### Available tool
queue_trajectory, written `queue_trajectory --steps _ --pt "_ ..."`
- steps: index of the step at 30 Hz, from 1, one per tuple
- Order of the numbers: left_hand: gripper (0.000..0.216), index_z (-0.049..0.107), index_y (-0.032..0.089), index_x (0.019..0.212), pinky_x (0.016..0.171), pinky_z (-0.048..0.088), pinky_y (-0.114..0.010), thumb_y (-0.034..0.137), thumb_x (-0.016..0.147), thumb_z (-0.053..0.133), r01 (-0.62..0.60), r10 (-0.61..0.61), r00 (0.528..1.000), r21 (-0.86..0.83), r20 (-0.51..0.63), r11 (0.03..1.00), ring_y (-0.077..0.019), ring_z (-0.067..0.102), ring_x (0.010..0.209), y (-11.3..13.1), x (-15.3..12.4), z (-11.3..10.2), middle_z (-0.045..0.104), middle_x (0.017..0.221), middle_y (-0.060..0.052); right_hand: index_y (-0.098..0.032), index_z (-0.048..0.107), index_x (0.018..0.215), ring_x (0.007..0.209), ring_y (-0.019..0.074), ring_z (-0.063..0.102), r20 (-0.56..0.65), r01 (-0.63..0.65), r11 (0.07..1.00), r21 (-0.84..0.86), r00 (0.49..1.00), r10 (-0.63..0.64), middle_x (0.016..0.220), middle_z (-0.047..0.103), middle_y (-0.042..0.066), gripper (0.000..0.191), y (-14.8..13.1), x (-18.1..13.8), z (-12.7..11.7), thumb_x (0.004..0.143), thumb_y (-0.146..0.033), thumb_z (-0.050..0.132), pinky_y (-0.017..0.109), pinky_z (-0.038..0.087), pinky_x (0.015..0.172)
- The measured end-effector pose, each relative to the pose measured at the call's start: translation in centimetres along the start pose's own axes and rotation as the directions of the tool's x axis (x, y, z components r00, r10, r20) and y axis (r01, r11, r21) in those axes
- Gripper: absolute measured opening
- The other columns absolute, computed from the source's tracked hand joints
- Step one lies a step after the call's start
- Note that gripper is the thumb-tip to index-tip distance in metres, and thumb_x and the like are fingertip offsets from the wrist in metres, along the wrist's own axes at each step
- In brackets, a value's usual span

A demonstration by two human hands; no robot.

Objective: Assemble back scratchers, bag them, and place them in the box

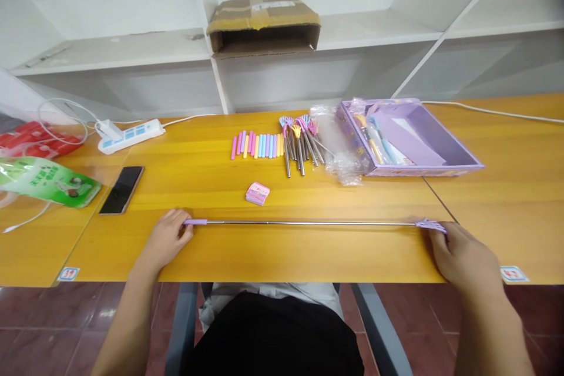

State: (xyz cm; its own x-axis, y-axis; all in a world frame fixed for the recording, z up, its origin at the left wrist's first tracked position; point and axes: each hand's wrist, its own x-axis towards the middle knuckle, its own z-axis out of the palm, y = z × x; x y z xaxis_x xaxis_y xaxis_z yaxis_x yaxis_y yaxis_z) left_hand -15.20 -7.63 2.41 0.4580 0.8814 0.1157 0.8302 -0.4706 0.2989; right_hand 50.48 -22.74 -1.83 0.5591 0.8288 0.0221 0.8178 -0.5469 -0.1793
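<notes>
A long telescopic metal rod [308, 223] lies stretched out across the front of the yellow table [202, 176]. My left hand [165, 241] pinches its purple handle end at the left. At the right, my right hand [462, 258] grips the purple claw-shaped head. Both hands rest on the tabletop near its front edge. Behind the rod sit a small pink pack [258, 193], a row of pastel handle sleeves [258, 145] and a bunch of collapsed metal scratchers [302, 141] with coloured heads.
A purple open box [440, 155] with more pieces and a crumpled clear bag [337, 147] stand at the back right. A black phone [122, 189], white power strip [130, 135], green packet [48, 182] and red packs [37, 138] lie left. A cardboard box [264, 23] sits on white shelves.
</notes>
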Motion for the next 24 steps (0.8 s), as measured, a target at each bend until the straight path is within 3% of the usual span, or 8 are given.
queue_trajectory --steps 9,13,18,21,24 --pt "0.013 0.058 0.022 0.088 0.073 0.046 -0.035 0.025 0.098 0.05 -0.024 0.025 0.998 0.008 -0.062 1.0 -0.0221 0.059 0.078 0.9 -0.4 -0.2 0.062 0.083 -0.003 -0.019 0.068 0.103 0.084 0.0262 0.064 0.003 0.06 0.995 -0.074 0.998 -0.059 0.116 0.073 0.017 0.035 -1.8 -0.8 -1.2 0.109 -0.036 0.037 0.037 0.039 0.072" --pt "0.014 0.061 0.021 0.094 0.075 0.048 -0.035 0.021 0.1 0.049 -0.095 0.096 0.995 0.029 -0.041 0.995 -0.0219 0.059 0.08 2.9 -0.2 0.8 0.063 0.085 -0.004 -0.017 0.068 0.101 0.072 0.0207 0.058 -0.02 0.202 0.967 -0.156 0.978 -0.208 0.105 0.073 0.013 0.028 -4.4 -1.8 -0.2 0.108 -0.034 0.046 0.035 0.032 0.067" --pt "0.014 0.062 0.02 0.097 0.079 0.05 -0.039 0.015 0.096 0.049 -0.104 0.125 0.981 0.147 -0.147 0.984 -0.0253 0.061 0.084 4.9 0.3 1.4 0.065 0.088 -0.006 -0.017 0.061 0.091 0.059 0.0147 0.048 -0.009 0.279 0.93 -0.241 0.957 -0.29 0.089 0.071 0.007 0.024 -8.0 -3.0 0.3 0.107 -0.03 0.049 0.032 0.022 0.061" --pt "0.015 0.064 0.02 0.101 0.079 0.051 -0.038 0.015 0.097 0.051 -0.157 0.179 0.969 0.134 -0.169 0.978 -0.0248 0.064 0.085 6.1 0.8 1.5 0.068 0.09 -0.007 -0.017 0.06 0.088 0.059 0.0153 0.052 -0.002 0.372 0.893 -0.252 0.923 -0.385 0.084 0.069 0.007 0.025 -10.3 -3.6 0.1 0.107 -0.029 0.05 0.032 0.021 0.06" --pt "0.018 0.065 0.02 0.107 0.079 0.054 -0.037 0.015 0.099 0.05 -0.23 0.245 0.955 0.103 -0.165 0.968 -0.0238 0.066 0.085 8.4 1.3 2.8 0.07 0.093 -0.007 -0.017 0.061 0.086 0.061 0.0178 0.057 -0.017 0.498 0.831 -0.249 0.855 -0.518 0.076 0.067 0.007 0.025 -13.8 -4.9 0.5 0.105 -0.029 0.052 0.033 0.021 0.061"
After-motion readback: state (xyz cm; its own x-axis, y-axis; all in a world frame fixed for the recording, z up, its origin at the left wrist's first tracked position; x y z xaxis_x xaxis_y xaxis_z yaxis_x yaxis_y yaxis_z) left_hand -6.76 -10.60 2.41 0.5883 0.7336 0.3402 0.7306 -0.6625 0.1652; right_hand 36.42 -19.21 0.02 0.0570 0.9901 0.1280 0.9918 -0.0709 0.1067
